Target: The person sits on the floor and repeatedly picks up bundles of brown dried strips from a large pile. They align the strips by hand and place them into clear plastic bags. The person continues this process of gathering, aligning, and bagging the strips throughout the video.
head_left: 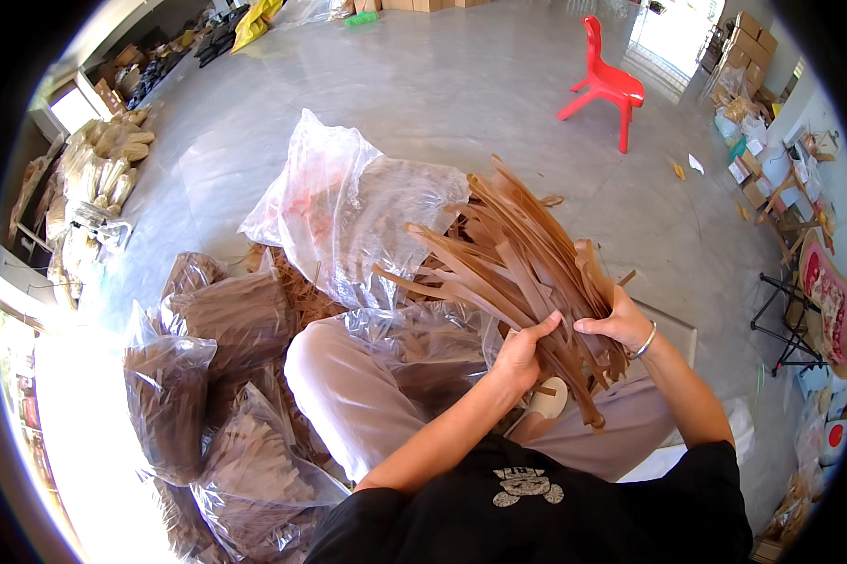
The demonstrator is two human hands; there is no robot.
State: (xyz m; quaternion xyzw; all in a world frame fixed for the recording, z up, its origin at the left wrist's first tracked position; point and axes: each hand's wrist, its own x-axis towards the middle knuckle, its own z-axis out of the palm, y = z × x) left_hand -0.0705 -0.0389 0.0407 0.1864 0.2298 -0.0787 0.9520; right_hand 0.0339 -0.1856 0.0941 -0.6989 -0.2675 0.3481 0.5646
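A thick bundle of long, flat brown dried leaf strips lies across my lap, its far ends fanned out and its near ends gathered. My left hand is closed on the near left side of the bundle, thumb on top. On the right side my right hand, with a bangle at the wrist, grips the same strips, its thumb pointing at the left one. The fingers beneath are hidden. A clear plastic bag with brown strips in it lies by my left knee, partly under the bundle.
Several filled clear bags of brown strips are piled at my left. A large crumpled plastic bag lies ahead on the grey floor. Farther off stands a red child's chair. Boxes and clutter line the right wall.
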